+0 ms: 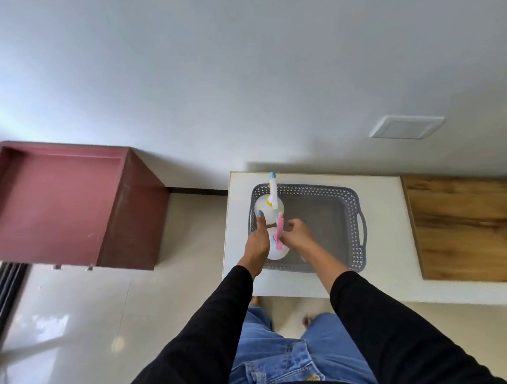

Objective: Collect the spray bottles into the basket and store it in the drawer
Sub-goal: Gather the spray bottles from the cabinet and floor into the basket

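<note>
A: Denim legs (275, 352) and black sleeves (196, 339) are seen nearest the lens; beyond them both hands are reached into the grey basket (354, 229) on the white bench (381, 189).

B: What is being held?

A: The pink-trigger spray bottle (276, 250) is bracketed between the two grips. The left hand (257, 241) is laid along its side with fingers extended, so whether it is truly clenched cannot be told; the right hand (299, 236) appears closed on the pink trigger head. Just beyond the left grip, the blue-tipped spray bottle (269, 205) is stood inside the basket's far corner.

B: What could be spoiled from here?

A: If the pink bottle is released while tilted, it could be toppled against the neighbour beyond the grips (both look top-heavy). The trigger might also be squeezed by the right grip and liquid sprayed. No drawer can be identified.

B: Any writing?

A: None can be read; no label or brand is resolved.
</note>
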